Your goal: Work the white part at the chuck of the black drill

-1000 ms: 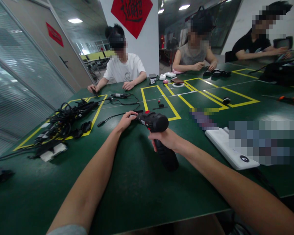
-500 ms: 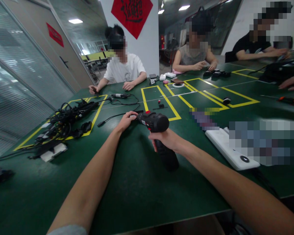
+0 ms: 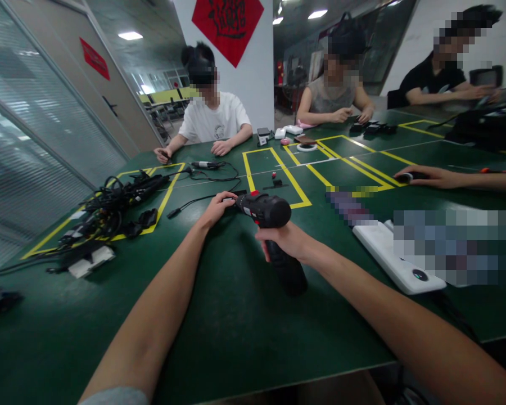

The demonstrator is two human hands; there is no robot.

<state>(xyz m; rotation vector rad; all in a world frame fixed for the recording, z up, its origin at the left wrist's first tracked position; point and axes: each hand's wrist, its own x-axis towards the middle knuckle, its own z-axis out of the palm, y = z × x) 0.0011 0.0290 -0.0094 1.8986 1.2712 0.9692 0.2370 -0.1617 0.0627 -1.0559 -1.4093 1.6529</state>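
Observation:
My right hand [image 3: 284, 239] is wrapped around the handle of a black cordless drill [image 3: 263, 208] with red and grey details. The drill points away and to the left, its battery end low over the green table [image 3: 219, 326]. At the chuck end, my left hand [image 3: 218, 209] is closed, fingertips pressed on a small dark piece [image 3: 229, 198] mostly hidden by the fingers and drill. Whether the drill's tip touches this piece is hidden. A black cable with a plug [image 3: 174, 214] lies just left of my left hand.
Tangled black cables and adapters [image 3: 118, 205] lie at left. A white device [image 3: 398, 256] lies at right. Small black parts [image 3: 277, 183] sit beyond the drill, within yellow tape. Co-workers sit opposite; another person's hand [image 3: 432, 176] grips a round black object [image 3: 407, 178].
Another person's hand has reached in from the right and taken hold of the round black object on the tape. My hands and the drill show no clear movement.

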